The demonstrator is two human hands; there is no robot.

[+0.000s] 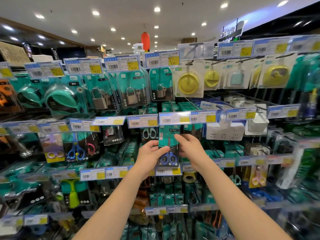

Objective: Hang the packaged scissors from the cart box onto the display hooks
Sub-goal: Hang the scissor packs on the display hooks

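Note:
A teal and black package of blue-handled scissors (pixel 168 149) is held upright against the display wall, its top just under a price tag strip (pixel 174 118). My left hand (pixel 149 154) grips its left edge with the thumb across the front. My right hand (pixel 187 147) holds its right edge, fingers up near the top. The hook behind the tag is hidden by the package and tag. The cart box is out of view.
Rows of hooks hold packaged goods: padlocks (pixel 130 94) above, other scissors (pixel 76 149) to the left, white power strips (pixel 225 131) to the right, pink scissors (pixel 258 175) lower right. Price tags stick out from each hook end.

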